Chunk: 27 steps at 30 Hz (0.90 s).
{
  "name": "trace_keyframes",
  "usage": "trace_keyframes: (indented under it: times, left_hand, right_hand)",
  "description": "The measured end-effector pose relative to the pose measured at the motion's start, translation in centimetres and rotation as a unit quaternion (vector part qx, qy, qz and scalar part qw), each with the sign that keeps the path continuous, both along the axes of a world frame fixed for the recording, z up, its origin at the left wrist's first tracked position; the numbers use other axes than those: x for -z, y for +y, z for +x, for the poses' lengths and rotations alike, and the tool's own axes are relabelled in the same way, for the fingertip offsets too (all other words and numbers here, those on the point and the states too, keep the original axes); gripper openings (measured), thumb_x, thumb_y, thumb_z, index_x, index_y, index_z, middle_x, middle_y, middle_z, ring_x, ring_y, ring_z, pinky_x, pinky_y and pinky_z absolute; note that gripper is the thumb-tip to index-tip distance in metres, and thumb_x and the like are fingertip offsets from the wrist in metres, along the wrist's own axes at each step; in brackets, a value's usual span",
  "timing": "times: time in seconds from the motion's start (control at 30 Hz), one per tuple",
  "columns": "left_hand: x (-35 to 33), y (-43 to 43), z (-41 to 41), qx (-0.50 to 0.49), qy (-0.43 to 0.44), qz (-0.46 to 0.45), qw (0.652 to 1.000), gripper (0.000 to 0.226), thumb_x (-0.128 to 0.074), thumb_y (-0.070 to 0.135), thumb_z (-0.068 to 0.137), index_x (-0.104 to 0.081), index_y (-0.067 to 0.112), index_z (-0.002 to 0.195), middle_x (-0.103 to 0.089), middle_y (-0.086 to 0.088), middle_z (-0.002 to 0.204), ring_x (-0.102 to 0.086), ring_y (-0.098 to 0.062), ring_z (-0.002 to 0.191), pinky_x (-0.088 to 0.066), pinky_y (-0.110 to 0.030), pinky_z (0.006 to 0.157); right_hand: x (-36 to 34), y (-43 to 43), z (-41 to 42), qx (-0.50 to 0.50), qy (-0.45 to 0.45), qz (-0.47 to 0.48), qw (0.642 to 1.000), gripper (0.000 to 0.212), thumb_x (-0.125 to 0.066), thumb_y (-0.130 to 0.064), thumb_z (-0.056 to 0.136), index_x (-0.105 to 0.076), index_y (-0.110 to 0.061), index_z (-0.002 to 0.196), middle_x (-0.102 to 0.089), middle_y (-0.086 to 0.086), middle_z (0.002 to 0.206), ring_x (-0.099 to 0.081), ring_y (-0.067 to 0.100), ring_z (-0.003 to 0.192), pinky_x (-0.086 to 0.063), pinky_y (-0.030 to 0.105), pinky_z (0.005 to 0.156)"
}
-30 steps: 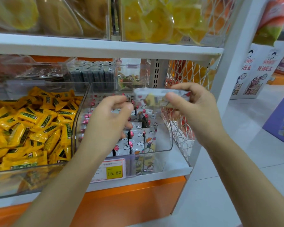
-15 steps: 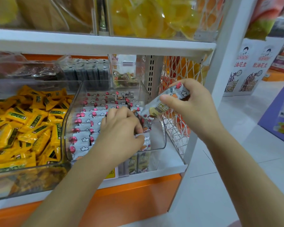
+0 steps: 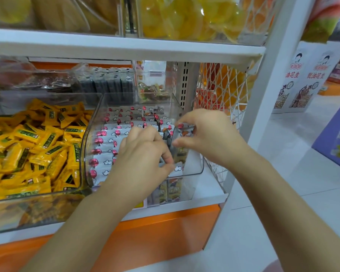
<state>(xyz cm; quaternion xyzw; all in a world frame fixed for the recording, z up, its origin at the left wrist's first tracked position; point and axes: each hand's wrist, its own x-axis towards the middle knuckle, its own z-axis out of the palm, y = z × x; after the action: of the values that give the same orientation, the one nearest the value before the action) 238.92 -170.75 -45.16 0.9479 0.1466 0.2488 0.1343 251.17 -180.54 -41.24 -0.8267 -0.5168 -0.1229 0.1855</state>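
We are pinching a snack packet in our right hand, low over the clear bin at the shelf's right end, while our left hand is gripping the stacked packets inside it.

**One head-worn camera, forward and down at a shop shelf**

The only view came from the wide-angle camera on my head, so it shared no part of the scene with another. It looked forward and down from close in. My forearms ran up from the bottom edge, and my left hand and right hand met near the middle of the frame, both on the white packets in the clear bin. The white shelf edge crossed the upper part, bowed by the lens, and the top edge cut off the bins above it. Yellow packets filled the left side. The shelf's end post stood right of centre, with the floor beyond it.
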Motion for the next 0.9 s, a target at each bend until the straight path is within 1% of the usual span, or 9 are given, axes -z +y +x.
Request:
trace_keyframes:
  times: [0.1, 0.2, 0.33, 0.43, 0.5, 0.57, 0.7, 0.8, 0.9]
  left_hand:
    - [-0.2, 0.1, 0.1, 0.010, 0.009, -0.053, 0.999, 0.012, -0.069, 0.033, 0.077, -0.063, 0.035, 0.067, -0.040, 0.017, 0.085, -0.023, -0.006, 0.088, -0.022, -0.025, 0.078]
    - [-0.8, 0.9, -0.2, 0.006, 0.015, -0.101, 0.995, 0.020, -0.068, 0.029, 0.078, -0.059, 0.040, 0.063, -0.043, 0.018, 0.087, -0.029, -0.008, 0.096, -0.025, -0.025, 0.078]
    - [-1.2, 2.1, -0.7, -0.043, -0.019, -0.116, 0.992, 0.026, -0.062, 0.017, 0.082, -0.058, 0.040, 0.069, -0.043, 0.017, 0.092, -0.028, -0.007, 0.100, -0.017, -0.015, 0.069]
    - [-0.9, 2.1, -0.5, -0.044, -0.014, -0.116, 0.992, 0.023, -0.057, 0.015, 0.084, -0.062, 0.037, 0.083, -0.044, 0.012, 0.100, -0.030, -0.010, 0.106, -0.017, -0.015, 0.074]
    - [-0.6, 1.9, -0.2, -0.028, 0.003, -0.106, 0.994, 0.023, -0.054, 0.016, 0.086, -0.064, 0.032, 0.099, -0.047, 0.010, 0.107, -0.031, -0.013, 0.113, -0.021, -0.020, 0.083]
    - [-0.4, 1.6, 0.0, -0.017, 0.018, -0.099, 0.995, 0.027, -0.052, 0.017, 0.088, -0.062, 0.029, 0.110, -0.048, 0.009, 0.113, -0.030, -0.015, 0.115, -0.023, -0.024, 0.089]
    - [-0.3, 1.3, 0.3, -0.022, 0.027, -0.101, 0.994, 0.032, -0.049, 0.018, 0.090, -0.058, 0.027, 0.119, -0.046, 0.007, 0.117, -0.027, -0.015, 0.118, -0.029, -0.033, 0.099]
    - [-0.4, 1.2, 0.4, -0.025, 0.028, -0.088, 0.995, 0.032, -0.049, 0.020, 0.090, -0.058, 0.026, 0.120, -0.047, 0.007, 0.119, -0.027, -0.016, 0.118, -0.028, -0.036, 0.102]
    - [-0.3, 1.2, 0.5, -0.019, 0.024, -0.083, 0.996, 0.032, -0.049, 0.023, 0.090, -0.058, 0.026, 0.120, -0.047, 0.008, 0.120, -0.028, -0.016, 0.119, -0.028, -0.036, 0.102]
  right_hand:
    - [1.2, 0.6, -0.6, -0.016, -0.013, -0.050, 0.999, 0.031, -0.065, -0.039, 0.080, -0.064, -0.024, 0.106, -0.068, -0.003, 0.100, -0.060, 0.018, 0.098, -0.032, 0.034, 0.100]
    - [1.9, 0.9, -0.8, -0.016, -0.008, -0.063, 0.998, 0.025, -0.060, -0.038, 0.085, -0.063, -0.021, 0.104, -0.068, -0.002, 0.099, -0.059, 0.019, 0.098, -0.022, 0.031, 0.103]
    - [1.7, 1.0, -0.9, -0.042, -0.012, -0.138, 0.989, 0.019, -0.048, -0.031, 0.095, -0.064, -0.024, 0.103, -0.068, -0.003, 0.097, -0.058, 0.020, 0.098, -0.025, 0.039, 0.108]
    - [1.5, 0.9, -0.9, -0.050, -0.006, -0.182, 0.982, 0.031, -0.037, -0.015, 0.097, -0.058, -0.026, 0.115, -0.064, -0.004, 0.103, -0.055, 0.021, 0.103, -0.030, 0.037, 0.098]
    - [1.4, 0.9, -0.9, -0.051, 0.003, -0.166, 0.985, 0.030, -0.036, -0.010, 0.095, -0.055, -0.023, 0.114, -0.057, -0.003, 0.090, -0.055, 0.023, 0.095, -0.030, 0.033, 0.081]
    - [1.4, 0.7, -0.8, -0.054, 0.017, -0.138, 0.989, 0.027, -0.037, -0.006, 0.093, -0.053, -0.019, 0.111, -0.053, -0.003, 0.083, -0.053, 0.024, 0.084, -0.028, 0.030, 0.072]
    - [1.1, 0.6, -0.3, -0.053, 0.057, -0.116, 0.990, 0.026, -0.037, 0.002, 0.090, -0.048, -0.019, 0.101, -0.062, 0.006, 0.095, -0.058, 0.028, 0.088, -0.047, 0.040, 0.078]
    - [0.8, 0.6, -0.1, -0.051, 0.081, -0.106, 0.990, 0.027, -0.036, 0.003, 0.088, -0.045, -0.020, 0.098, -0.063, 0.008, 0.095, -0.060, 0.029, 0.088, -0.051, 0.045, 0.078]
    - [0.2, 0.6, 0.1, -0.047, 0.058, -0.071, 0.995, 0.026, -0.036, 0.003, 0.088, -0.047, -0.016, 0.102, -0.063, 0.008, 0.093, -0.060, 0.029, 0.085, -0.051, 0.044, 0.078]
